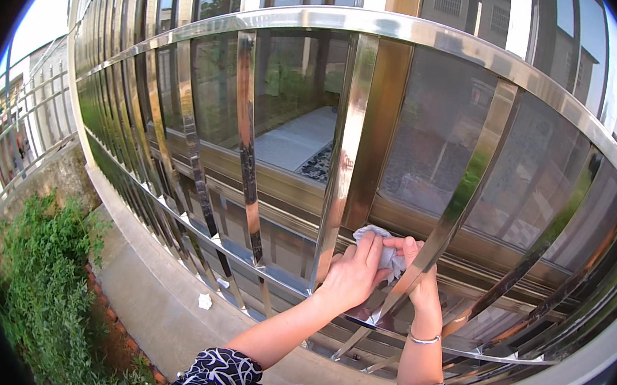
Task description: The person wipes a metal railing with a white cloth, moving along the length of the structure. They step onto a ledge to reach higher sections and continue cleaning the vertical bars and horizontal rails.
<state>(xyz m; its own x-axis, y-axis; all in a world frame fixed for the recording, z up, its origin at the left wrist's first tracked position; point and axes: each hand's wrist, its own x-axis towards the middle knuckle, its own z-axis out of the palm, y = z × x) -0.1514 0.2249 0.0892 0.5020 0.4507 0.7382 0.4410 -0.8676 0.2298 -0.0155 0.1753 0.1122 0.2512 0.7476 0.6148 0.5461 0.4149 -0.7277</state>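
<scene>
A crumpled pale cloth or tissue is bunched against the lower frame of a sliding window, behind the metal bars. My left hand reaches between two upright bars and presses its fingers on the cloth. From the other side of one slanting bar, my right hand pinches the cloth's right side between thumb and fingers. That bar covers part of the right hand. A bright bangle circles my right wrist.
A polished metal top rail and a thin lower rail join the bars. White scraps lie on the concrete ledge. Green plants grow at the left beside a brick edging. A metal fence stands beyond.
</scene>
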